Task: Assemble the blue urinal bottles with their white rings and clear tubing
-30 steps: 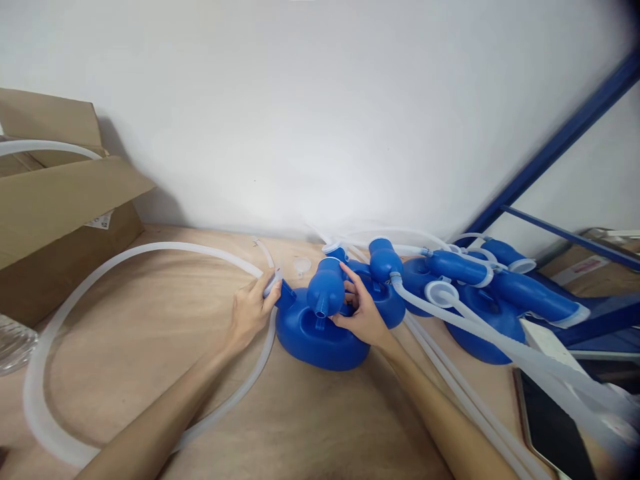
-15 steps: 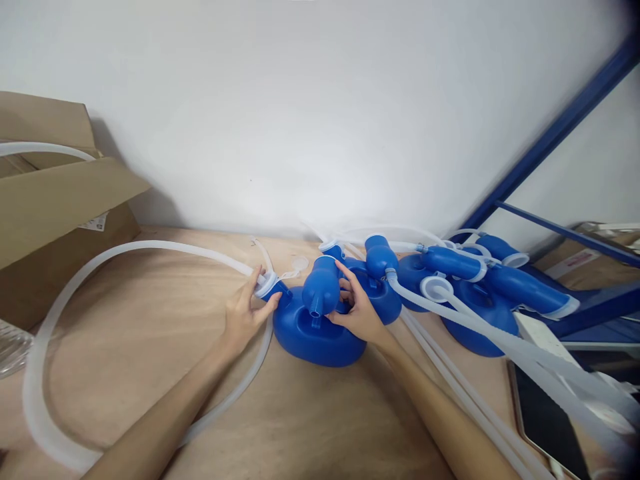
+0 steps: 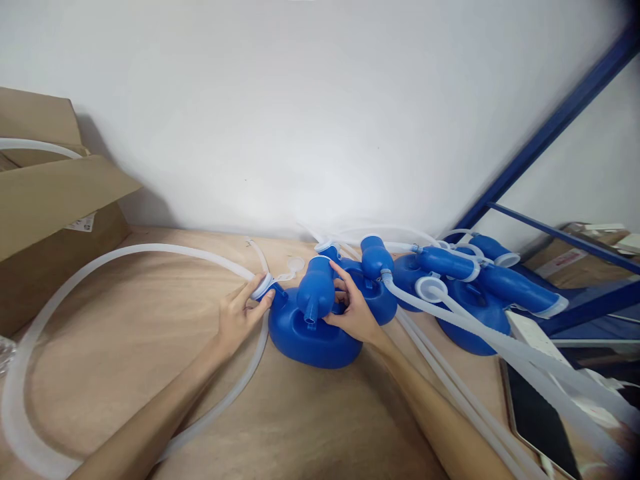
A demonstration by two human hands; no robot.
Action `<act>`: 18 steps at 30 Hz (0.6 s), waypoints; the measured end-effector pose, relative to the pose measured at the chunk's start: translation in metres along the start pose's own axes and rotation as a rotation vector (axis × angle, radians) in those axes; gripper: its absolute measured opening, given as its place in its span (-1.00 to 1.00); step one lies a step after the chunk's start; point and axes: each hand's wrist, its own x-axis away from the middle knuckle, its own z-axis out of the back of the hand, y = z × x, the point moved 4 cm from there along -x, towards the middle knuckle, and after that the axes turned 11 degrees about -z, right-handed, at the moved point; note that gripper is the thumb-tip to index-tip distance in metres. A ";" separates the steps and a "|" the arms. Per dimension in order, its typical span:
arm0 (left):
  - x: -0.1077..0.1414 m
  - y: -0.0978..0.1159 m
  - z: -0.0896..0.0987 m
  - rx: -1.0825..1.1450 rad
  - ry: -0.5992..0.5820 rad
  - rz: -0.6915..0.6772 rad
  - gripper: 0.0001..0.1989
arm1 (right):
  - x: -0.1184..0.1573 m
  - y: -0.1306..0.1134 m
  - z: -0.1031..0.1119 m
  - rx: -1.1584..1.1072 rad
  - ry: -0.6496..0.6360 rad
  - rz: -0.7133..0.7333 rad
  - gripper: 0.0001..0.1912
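My left hand (image 3: 243, 317) pinches a white cap (image 3: 263, 287) between thumb and fingers, at the mouth of a blue plastic urinal bottle (image 3: 315, 347). A long translucent tube (image 3: 165, 248) runs from this cap and loops left over the table. My right hand (image 3: 356, 313) is closed around the right side of a blue funnel-shaped cup (image 3: 317, 287), whose narrow spout faces me above the bottle. Some of the right fingers are hidden behind the cup. A small round white lid (image 3: 296, 264) on a strap sits just behind the cap.
More blue bottles (image 3: 473, 320) and blue cups (image 3: 447, 262) with tubes crowd the right side. An open cardboard box (image 3: 65, 260) stands at the left. A dark-screened tablet (image 3: 543, 420) lies near right, beside a blue metal frame (image 3: 550, 140). A white wall (image 3: 300, 120) rises behind.
The view has turned slightly right, so most things appear a little further left. The cup's spout has dipped a little towards the bottle. Both hands keep their holds.
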 end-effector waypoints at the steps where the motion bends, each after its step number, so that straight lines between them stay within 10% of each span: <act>1: -0.002 -0.002 0.001 0.021 -0.026 0.034 -0.57 | 0.000 0.001 0.000 0.001 0.000 -0.001 0.08; 12: -0.013 0.000 0.007 0.020 -0.247 0.134 -0.42 | 0.000 0.003 0.001 0.000 0.020 -0.017 0.08; 18: -0.030 0.029 0.025 -0.504 -0.543 0.005 -0.41 | 0.000 0.002 -0.001 -0.019 0.006 -0.026 0.08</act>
